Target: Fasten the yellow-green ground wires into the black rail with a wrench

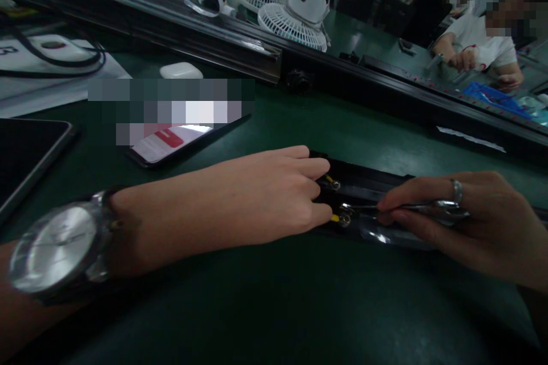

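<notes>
A long black part lies on the dark green mat, with small yellow-sleeved ring terminals at its left end. My left hand, a silver watch on its wrist, rests on the mat with its fingertips pinched on those terminals. My right hand, wearing a ring, is closed round a shiny metal tool whose tip touches the lower terminal.
A phone with a lit screen lies behind my left arm, a tablet at the far left, a white earbud case and cables beyond. A black conveyor rail crosses the back, with white fans and another seated person behind it.
</notes>
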`<act>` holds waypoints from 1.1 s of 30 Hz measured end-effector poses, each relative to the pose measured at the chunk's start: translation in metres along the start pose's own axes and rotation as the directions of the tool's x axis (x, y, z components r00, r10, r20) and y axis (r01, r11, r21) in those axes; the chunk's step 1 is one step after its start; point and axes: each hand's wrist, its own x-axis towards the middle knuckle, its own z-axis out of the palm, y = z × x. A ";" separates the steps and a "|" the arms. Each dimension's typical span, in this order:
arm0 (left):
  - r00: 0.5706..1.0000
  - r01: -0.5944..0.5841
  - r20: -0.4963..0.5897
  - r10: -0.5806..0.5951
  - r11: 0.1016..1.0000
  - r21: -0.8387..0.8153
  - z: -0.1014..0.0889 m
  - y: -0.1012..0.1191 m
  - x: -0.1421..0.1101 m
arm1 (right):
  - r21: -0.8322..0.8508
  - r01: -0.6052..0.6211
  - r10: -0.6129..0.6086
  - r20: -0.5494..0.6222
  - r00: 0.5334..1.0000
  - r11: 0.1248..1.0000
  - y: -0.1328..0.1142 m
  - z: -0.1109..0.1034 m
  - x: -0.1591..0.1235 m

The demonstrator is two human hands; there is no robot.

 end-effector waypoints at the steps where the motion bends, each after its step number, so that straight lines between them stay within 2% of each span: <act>1: 1.000 -0.001 -0.002 0.001 1.000 -0.001 0.000 0.000 0.000 | -0.016 -0.008 0.008 -0.011 1.000 1.000 -0.001 0.000 0.000; 6: 1.000 -0.002 -0.008 0.002 1.000 0.001 -0.002 0.000 0.000 | -0.083 -0.071 0.064 -0.086 0.994 0.994 -0.005 -0.001 0.000; 14: 1.000 0.007 -0.024 -0.008 1.000 -0.016 0.000 0.000 -0.001 | -0.050 -0.082 0.077 -0.090 0.993 0.995 -0.012 -0.002 -0.001; 20: 0.999 0.016 -0.028 -0.017 1.000 -0.017 -0.001 0.001 -0.001 | -0.083 -0.110 0.097 -0.148 0.984 0.990 -0.018 0.002 -0.002; 24: 1.000 0.012 0.019 -0.012 1.000 0.009 -0.002 0.002 -0.001 | -0.072 -0.123 0.111 -0.153 0.982 0.990 -0.019 0.006 0.000; 33: 1.000 -0.005 -0.003 0.005 1.000 0.030 -0.002 0.002 0.000 | -0.063 -0.094 0.085 -0.129 0.988 0.994 -0.017 0.011 0.002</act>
